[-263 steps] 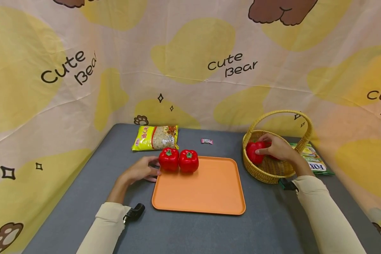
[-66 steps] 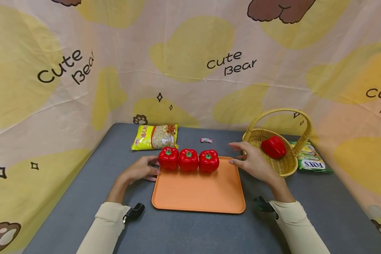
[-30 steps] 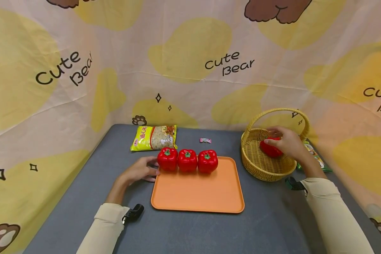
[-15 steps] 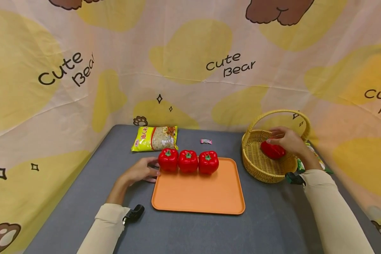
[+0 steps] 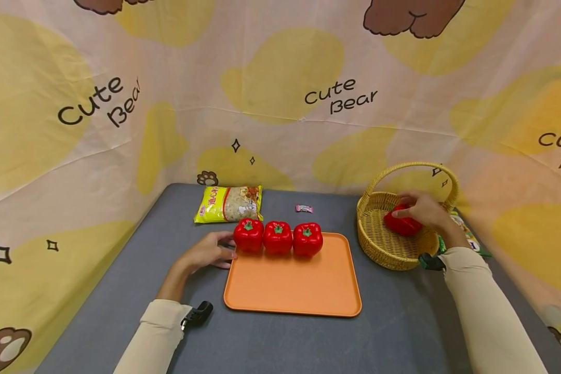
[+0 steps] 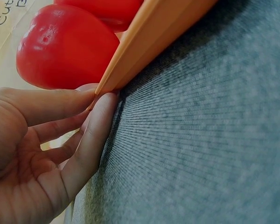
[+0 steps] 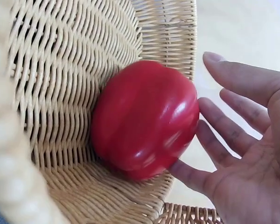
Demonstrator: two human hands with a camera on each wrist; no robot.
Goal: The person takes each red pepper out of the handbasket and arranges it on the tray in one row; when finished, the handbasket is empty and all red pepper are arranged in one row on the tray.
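Note:
In the head view, three red bell peppers [image 5: 278, 238] stand in a row along the far side of the orange tray [image 5: 292, 288]. My left hand [image 5: 207, 252] pinches the tray's left edge between thumb and fingers, close beside the leftmost bell pepper [image 6: 67, 49]. Another red bell pepper [image 5: 400, 225] lies on its side in the wicker basket [image 5: 378, 252]. Reaching in there, my right hand [image 5: 425, 210] has its fingertips right at that pepper. The right wrist view shows spread fingers along the pepper [image 7: 144, 119] and the thumb held apart from it.
A yellow food bag [image 5: 229, 203] lies behind the tray, left of a small pink wrapped sweet [image 5: 304, 209]. The basket's tall handle [image 5: 409, 164] arches over its opening. A green packet [image 5: 472, 241] lies partly hidden behind the basket and right arm.
A third bell pepper has come from the basket onto the tray's row. My right hand has since moved from the tray's right side into the basket. The left hand has stayed put.

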